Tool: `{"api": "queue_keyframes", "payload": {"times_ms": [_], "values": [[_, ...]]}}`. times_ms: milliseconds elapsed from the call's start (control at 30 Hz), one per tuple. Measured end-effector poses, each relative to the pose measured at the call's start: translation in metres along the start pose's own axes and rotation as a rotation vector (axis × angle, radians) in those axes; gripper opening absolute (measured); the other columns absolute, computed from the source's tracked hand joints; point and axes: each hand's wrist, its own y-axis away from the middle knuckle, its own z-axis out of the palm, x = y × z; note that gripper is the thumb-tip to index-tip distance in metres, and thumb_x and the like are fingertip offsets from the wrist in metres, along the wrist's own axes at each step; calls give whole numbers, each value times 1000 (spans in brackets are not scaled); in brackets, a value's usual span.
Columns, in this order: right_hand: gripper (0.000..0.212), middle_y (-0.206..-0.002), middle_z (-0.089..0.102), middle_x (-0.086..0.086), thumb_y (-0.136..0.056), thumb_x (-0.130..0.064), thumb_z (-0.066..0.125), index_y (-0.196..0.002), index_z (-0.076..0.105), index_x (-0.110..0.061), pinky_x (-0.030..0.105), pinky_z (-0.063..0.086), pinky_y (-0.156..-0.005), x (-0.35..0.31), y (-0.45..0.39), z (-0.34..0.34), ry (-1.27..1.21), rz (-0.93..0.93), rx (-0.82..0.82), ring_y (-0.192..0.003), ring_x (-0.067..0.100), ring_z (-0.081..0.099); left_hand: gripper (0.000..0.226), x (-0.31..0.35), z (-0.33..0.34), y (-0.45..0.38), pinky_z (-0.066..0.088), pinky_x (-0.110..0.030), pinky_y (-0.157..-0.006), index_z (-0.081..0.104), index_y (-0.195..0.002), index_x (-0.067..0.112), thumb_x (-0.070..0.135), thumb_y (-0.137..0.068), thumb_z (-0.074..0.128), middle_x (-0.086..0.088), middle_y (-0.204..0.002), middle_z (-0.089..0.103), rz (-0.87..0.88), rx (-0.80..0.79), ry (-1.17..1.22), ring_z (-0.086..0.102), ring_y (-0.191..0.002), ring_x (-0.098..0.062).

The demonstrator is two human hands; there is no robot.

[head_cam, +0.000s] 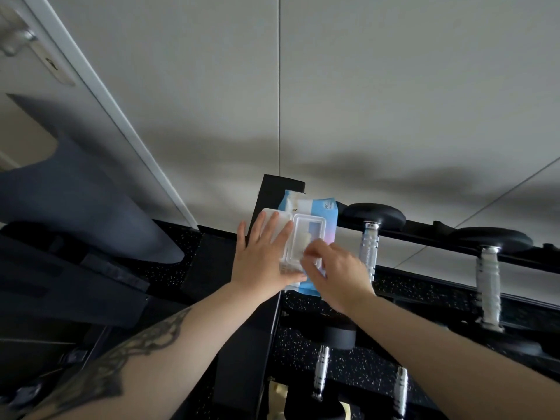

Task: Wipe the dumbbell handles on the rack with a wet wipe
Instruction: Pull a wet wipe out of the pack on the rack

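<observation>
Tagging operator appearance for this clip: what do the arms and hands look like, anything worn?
Both forearms are bare, no sleeves in view. The left hand and right hand wear no gloves, and no rings or watch show. The left forearm carries a dark tattoo of line work; the right forearm is unmarked.

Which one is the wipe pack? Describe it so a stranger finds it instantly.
Find the black dumbbell rack against the wall. On its left end post lies the wipe pack, under both hands. It is the only soft blue-and-pink packet, with a clear flip lid open.
</observation>
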Motion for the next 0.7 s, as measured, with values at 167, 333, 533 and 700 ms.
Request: {"api": "queue_keyframes", "payload": {"times_ms": [167, 333, 533, 700], "values": [[15, -78, 69, -6, -93, -39, 48, -106, 53, -32, 34, 56, -62, -1, -38, -1, -25, 319, -21, -67, 16, 65, 105, 1, 0, 1, -12, -50, -115, 3, -151, 34, 81, -70, 49, 2, -160, -9, -4, 6, 22, -16, -146, -21], [10, -83, 65, -8, -84, -32, 62, -91, 58, -27, 31, 54, -68, -9, -50, 0, 37, 400, -16, -75, 15, 62, 103, 0, 4, 0, -14, -50, -113, 4, -151, 34, 78, -71, 51, 3, -161, -8, -8, 19, 33, -17, -146, -21], [14, -81, 63, -4, -93, -29, 50, -94, 62, -21, 29, 51, -63, -16, -54, 2, 94, 442, 5, -72, 17, 60, 100, 4, 9, 2, -10, -51, -114, 18, -151, 30, 72, -69, 59, -1, -161, 5, -7, 86, 86, -6, -148, -25], [18, -85, 63, 0, -94, -31, 46, -94, 57, -16, 35, 53, -69, -16, -50, 1, 38, 411, -60, -77, 20, 60, 116, 6, 10, 0, -8, -57, -113, 7, -152, 30, 85, -61, 54, -2, -161, -4, -36, 21, 41, -14, -146, -27]]}}
